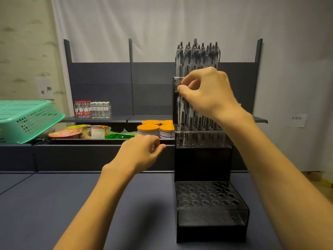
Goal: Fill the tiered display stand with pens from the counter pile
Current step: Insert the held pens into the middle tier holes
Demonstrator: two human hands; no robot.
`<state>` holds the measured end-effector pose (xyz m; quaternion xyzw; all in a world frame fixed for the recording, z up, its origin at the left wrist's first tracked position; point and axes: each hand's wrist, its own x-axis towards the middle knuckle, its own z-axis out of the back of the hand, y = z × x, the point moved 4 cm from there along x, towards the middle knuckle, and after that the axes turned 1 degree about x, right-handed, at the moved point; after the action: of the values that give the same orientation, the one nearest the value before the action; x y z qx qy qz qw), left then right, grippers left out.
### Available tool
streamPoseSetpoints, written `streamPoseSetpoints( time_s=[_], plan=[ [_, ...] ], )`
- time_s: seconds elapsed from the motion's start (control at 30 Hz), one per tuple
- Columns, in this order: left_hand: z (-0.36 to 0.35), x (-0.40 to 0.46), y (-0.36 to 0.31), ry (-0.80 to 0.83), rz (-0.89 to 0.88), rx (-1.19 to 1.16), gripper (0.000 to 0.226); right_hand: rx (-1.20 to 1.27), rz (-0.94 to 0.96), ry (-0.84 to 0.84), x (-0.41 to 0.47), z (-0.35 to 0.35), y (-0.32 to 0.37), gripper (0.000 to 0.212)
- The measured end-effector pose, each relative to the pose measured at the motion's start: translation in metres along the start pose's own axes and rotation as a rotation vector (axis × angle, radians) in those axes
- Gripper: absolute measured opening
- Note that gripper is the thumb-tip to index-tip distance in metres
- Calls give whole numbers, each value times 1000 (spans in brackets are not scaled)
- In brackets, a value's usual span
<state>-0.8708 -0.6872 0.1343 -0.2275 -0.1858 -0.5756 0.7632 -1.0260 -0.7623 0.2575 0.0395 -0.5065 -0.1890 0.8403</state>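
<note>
Seen from a head-worn camera: a black tiered display stand (203, 159) upright on a dark blue desk (54, 204), the landmark for all else here.

Top tier packed with upright pens (197, 56), clear-barrelled with dark clips. Middle tier also holding a row of pens (198, 123), tips down in their holes behind a clear front panel. Lowest tier (207, 195) — nearest the camera — showing only rows of round holes, no pen in any of them.

Right hand (209, 91) raised in front of the stand between the top and middle tiers, thumb and forefinger pinching the upper end of a single clear pen (182, 101) held near vertical over the left edge of the middle tier; whether its tip has reached a hole cannot be told.

Left hand (142, 150) just left of the stand at the height of the middle tier, fingers curled loosely, thumb toward the stand, touching nothing; anything held inside the curl cannot be made out.

Left of the stand and behind the desk, a tray of goods: orange-lidded jars (155, 129) closest to the stand, then a green packet (119, 135) and instant noodle bowls (81, 132). Farther left, a tilted green plastic basket (27, 118). Behind and left of the stand — on a dark shelf (100, 119) — small water bottles (92, 109) in a row.
</note>
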Motion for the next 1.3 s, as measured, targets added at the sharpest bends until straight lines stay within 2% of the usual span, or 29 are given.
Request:
streamPoseSetpoints(
  time_s=[0.23, 0.5, 0.77, 1.0, 1.3],
  plan=[
    [8, -10, -16, 5, 47, 31, 25, -104, -36, 195, 3, -5, -2, 23],
    [23, -25, -34, -39, 178, 141, 33, -3, 96, 101, -23, 0, 4, 29],
    [40, -80, -28, -25, 294, 168, 30, 113, 200, 168, -69, -30, 36, 23],
    [77, -144, 42, -27, 405, 261, 29, 171, 256, 239, -82, -96, 118, 23],
    [138, -244, 197, 1, 421, 367, 25, 201, 235, 312, -100, -211, 276, 22]
  ],
)
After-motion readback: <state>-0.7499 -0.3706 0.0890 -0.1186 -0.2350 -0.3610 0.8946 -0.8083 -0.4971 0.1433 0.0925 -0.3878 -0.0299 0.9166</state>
